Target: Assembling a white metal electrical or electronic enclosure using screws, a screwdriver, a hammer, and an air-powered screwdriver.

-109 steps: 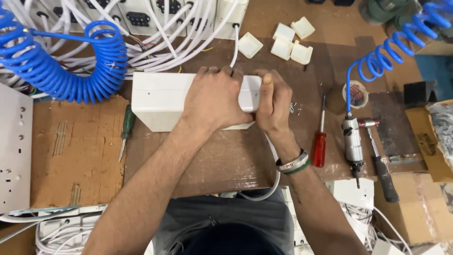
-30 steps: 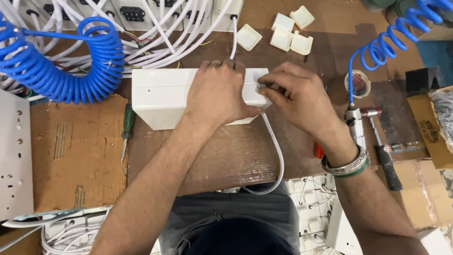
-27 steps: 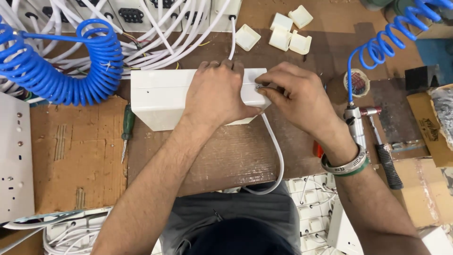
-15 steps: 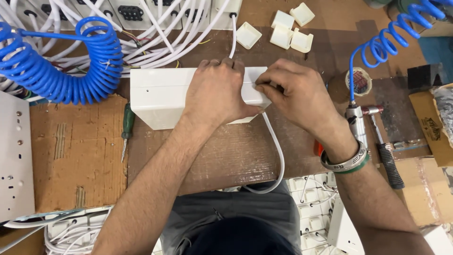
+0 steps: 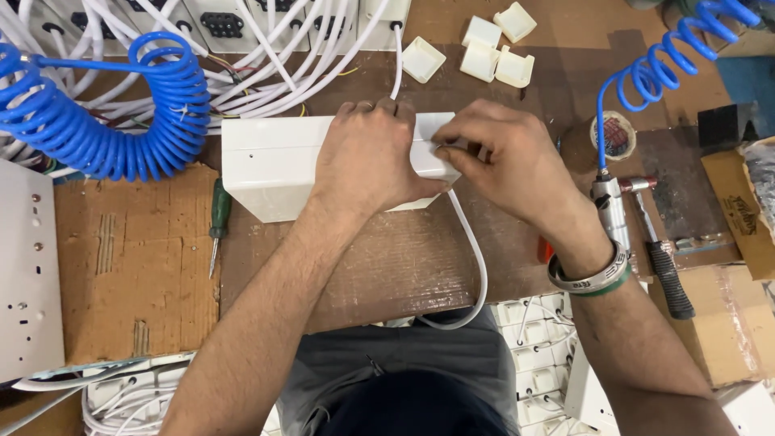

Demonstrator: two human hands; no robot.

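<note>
Right hand (image 5: 504,157) has shifted slightly left, fingers pinched on the box (image 5: 274,165) at its right end; left hand (image 5: 371,153) presses flat on the box, grip open. Cable (image 5: 476,266) loops near.

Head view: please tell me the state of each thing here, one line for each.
white box: flat on the bench, pressed down.
left hand: palm down on the box.
right hand: fingers pinched at the box's right end.
white cable: curved from the box toward the person.
green screwdriver: lying loose.
blue coiled hose: lying coiled.
</note>
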